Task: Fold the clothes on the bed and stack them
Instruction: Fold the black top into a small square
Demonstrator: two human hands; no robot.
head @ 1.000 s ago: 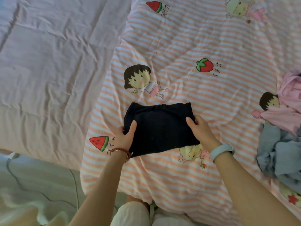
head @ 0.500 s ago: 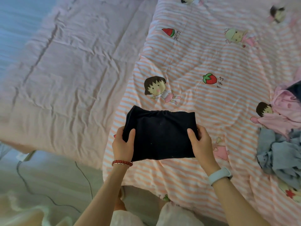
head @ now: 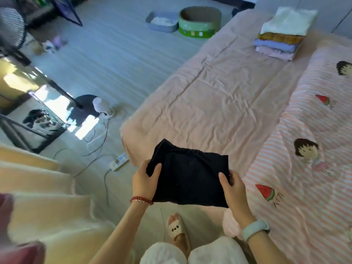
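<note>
The folded black garment (head: 188,176) was off the bed, held level in the air over the bed's near corner and the floor just beside it. The left hand (head: 143,184) gripped its left edge, thumb lying on top and fingers tucked beneath; the right hand (head: 233,187) pinched the right edge the same way, thumb over the cloth, fingers under. Holding both sides at once kept the folds from slipping open, which suggested the piece was finished and ready to be carried.

Its likely destination was the stack of folded clothes (head: 282,33) at the far corner of the bed, on the plain pink sheet (head: 219,96), well apart from the hands. A white piece sat on top, with brown, blue and pink layers under it. The open stretch of sheet between gave a free path. The striped cartoon quilt (head: 304,168) covered the bed's right side.

On the floor near the bed's edge lay a power strip (head: 119,161) with trailing cables, a tripping risk for the slippered foot (head: 176,229).
</note>
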